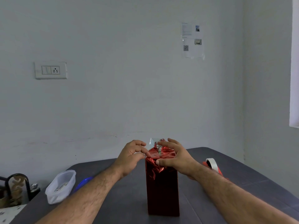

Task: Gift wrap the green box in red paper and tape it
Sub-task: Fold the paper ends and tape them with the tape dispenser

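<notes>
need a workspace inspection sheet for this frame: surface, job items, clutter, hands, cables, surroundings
Surface: dark grey table.
Job's things: box upright, sides covered in red paper; top folds crumpled, silver underside showing. Tape roll behind the right forearm.
Clutter: clear plastic container and blue object at left.
Hands: left hand pinches the paper at the top edge; right hand grips the top folds.
Cables: nothing seen.
Surroundings: wall socket, taped paper sheets.
</notes>
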`<control>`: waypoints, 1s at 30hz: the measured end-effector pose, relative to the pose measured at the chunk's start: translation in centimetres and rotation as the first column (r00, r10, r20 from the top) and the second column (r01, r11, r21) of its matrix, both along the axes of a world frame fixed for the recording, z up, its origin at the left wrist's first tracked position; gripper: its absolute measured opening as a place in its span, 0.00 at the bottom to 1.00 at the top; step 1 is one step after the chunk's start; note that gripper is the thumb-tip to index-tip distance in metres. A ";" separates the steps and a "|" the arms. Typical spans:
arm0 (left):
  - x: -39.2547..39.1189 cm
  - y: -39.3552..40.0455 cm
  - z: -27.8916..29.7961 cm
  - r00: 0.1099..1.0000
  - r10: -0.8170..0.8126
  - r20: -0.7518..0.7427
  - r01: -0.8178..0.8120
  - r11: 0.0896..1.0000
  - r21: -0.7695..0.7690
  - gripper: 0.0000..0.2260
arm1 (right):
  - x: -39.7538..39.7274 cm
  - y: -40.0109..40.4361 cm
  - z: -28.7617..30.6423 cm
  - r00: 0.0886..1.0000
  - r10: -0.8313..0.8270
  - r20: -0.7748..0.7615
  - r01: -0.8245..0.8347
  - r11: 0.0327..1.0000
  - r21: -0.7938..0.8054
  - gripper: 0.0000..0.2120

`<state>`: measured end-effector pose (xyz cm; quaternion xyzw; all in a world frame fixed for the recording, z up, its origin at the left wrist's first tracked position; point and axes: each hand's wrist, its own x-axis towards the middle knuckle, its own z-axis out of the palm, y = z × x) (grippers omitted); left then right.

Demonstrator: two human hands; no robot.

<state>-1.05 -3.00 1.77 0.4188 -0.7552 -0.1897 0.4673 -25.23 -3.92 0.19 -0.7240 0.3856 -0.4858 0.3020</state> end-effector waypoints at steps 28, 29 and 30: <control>-1.6 1.8 0.8 0.995 0.049 0.083 -0.032 0.980 -0.195 0.08 | -0.4 2.3 1.8 0.977 -0.175 -0.123 0.140 0.958 -0.251 0.03; -2.0 1.5 1.2 1.000 0.022 0.018 -0.019 0.988 -0.155 0.08 | -0.2 2.2 2.2 0.985 -0.161 -0.068 0.144 0.969 -0.202 0.06; -2.4 1.6 0.3 0.999 -0.006 -0.035 0.003 0.997 -0.081 0.07 | 0.0 2.4 1.3 0.989 -0.148 -0.020 0.144 0.979 -0.146 0.09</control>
